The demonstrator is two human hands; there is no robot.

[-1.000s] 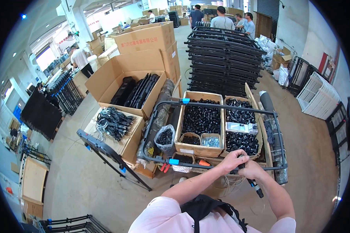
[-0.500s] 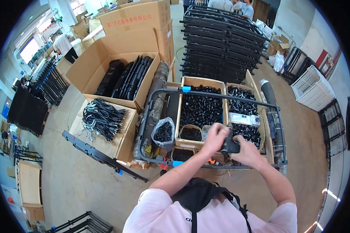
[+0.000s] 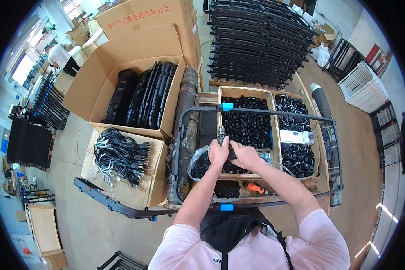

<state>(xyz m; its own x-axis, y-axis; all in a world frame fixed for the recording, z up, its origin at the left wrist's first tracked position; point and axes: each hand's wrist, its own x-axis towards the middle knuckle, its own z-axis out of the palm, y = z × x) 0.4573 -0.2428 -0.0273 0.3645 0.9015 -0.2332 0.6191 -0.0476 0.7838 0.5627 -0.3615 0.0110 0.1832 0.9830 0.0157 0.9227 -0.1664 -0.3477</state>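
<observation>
A: lol what's that tangle of cords [image 3: 118, 155] around 8:30?
B: heaped on a carton [image 3: 159, 182], yeah. open box [image 3: 90, 85] at 10 has long black parts [image 3: 159, 96] in it
A: and near 2:30?
B: white racks [image 3: 363, 93]. also a person [image 3: 60, 56] in a light top, way out at 10

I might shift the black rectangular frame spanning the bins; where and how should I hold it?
Probably by the short end bars of the black frame, from its left and right: they look slim, opposite grips should balance its wide shape, and the blue clips sit on the long bars.
</observation>
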